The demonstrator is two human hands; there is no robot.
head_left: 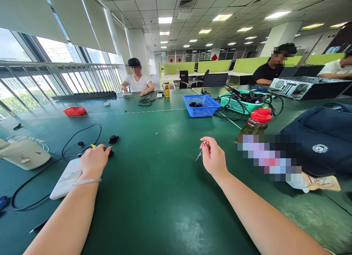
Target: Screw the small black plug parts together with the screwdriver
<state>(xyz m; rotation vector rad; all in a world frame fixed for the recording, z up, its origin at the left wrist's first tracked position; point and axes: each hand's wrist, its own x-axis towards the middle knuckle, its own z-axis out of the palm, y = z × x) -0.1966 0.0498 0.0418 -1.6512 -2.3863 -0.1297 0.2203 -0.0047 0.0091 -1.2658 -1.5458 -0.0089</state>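
A wide, dark green desk [165,181] fills the view inside a large open-plan office with ceiling light panels, tall windows with a railing on the left, and green partitions at the back.

The person's left hand [95,160] rests palm down on the desk, fingers curled over a small black object [110,152] at the fingertips; most of that object is hidden, so what it is cannot be made out. A black cable [68,143] loops away from it, and a flat white device [66,180] lies just beside the wrist. The right hand [213,158] is raised slightly off the desk, well apart from the left, with fingers closed around a small screwdriver [200,154] whose thin metal tip points down and left.

Further along the desk sit a small black part [113,139], a red tray [74,111], a blue basket [202,104] and a teal basket [236,103] full of tangled cables. A cream-coloured appliance [23,152] stands at the left edge. On the right, a bottle with a red cap [257,123] stands next to a dark blue bag [321,141]; a blurred patch covers whatever lies in front of them.

Three other people sit at the far side, one opposite with both hands on the desk, two at the right behind an open computer case [299,87].
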